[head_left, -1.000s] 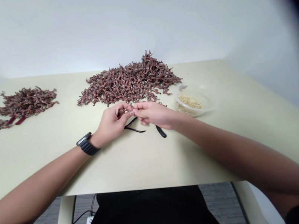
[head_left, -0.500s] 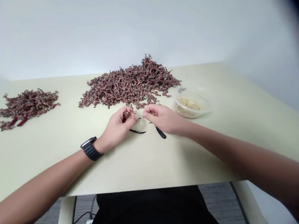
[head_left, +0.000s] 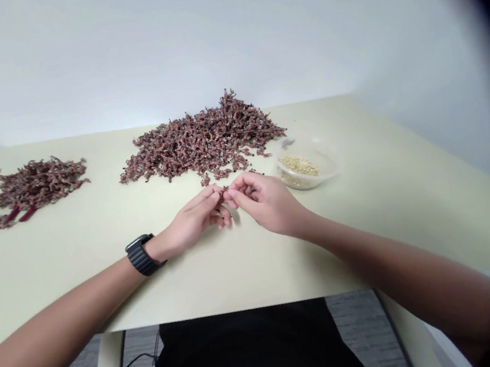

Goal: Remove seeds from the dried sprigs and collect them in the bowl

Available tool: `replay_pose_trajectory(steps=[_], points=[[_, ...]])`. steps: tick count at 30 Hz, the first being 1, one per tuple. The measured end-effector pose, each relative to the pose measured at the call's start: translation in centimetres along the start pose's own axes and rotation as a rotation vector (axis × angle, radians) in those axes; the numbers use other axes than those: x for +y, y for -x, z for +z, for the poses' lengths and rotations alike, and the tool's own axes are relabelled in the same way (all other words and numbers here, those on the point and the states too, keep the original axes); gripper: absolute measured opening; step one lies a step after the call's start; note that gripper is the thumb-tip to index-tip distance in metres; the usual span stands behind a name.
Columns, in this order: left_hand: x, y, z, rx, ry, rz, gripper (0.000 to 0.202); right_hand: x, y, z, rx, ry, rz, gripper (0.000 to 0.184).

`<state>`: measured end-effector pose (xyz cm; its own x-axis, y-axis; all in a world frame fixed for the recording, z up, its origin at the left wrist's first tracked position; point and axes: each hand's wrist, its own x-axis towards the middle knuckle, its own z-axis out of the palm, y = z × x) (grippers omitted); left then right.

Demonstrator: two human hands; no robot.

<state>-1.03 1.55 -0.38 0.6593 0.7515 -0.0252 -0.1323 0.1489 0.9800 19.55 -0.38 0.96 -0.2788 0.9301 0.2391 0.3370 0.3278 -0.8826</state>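
Observation:
My left hand (head_left: 198, 214) and my right hand (head_left: 267, 202) meet above the table, fingertips touching. Between the left thumb and fingers sits a small reddish-brown twisted piece (head_left: 224, 192), mostly covered. The right thumb and index finger pinch at its end; whatever they grip is too small to make out. Just beyond the hands spreads a large pile of similar reddish-brown pieces with dark tips (head_left: 200, 141). Right of the right hand stands a clear plastic bowl (head_left: 329, 166) with tiny gold-coloured bits (head_left: 299, 166) in it.
A smaller pile of reddish-brown pieces (head_left: 41, 183) lies at the left, with two dark red sticks (head_left: 27, 213) at its front edge. The pale table (head_left: 224, 281) meets a white wall (head_left: 201, 34) behind. Cables (head_left: 138, 359) run below the table.
My hands have come together from slightly apart. The black-handled tool seen beneath them earlier no longer shows. The view has shifted a little, moving the piles and bowl left in the picture.

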Motion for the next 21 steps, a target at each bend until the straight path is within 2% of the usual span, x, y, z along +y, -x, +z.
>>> replay_pose_trajectory(steps=[3, 7, 15, 21], points=[[-0.5, 0.0, -0.4, -0.049, -0.067, 0.06, 0.029, -0.2, 0.2, 0.0, 0.041, 0.01, 0.021, 0.015], [-1.0, -0.1, -0.6, -0.039, -0.117, 0.12, 0.032, -0.1, 0.4, 0.0, 0.046, 0.006, 0.061, 0.016], [-1.2, 0.0, -0.2, 0.021, -0.179, 0.14, 0.028, 0.0, 0.3, -0.1, 0.042, 0.026, 0.062, 0.018], [-1.5, 0.0, -0.5, 0.017, -0.251, 0.151, 0.021, -0.1, 0.4, -0.2, 0.035, 0.057, 0.031, 0.015]])
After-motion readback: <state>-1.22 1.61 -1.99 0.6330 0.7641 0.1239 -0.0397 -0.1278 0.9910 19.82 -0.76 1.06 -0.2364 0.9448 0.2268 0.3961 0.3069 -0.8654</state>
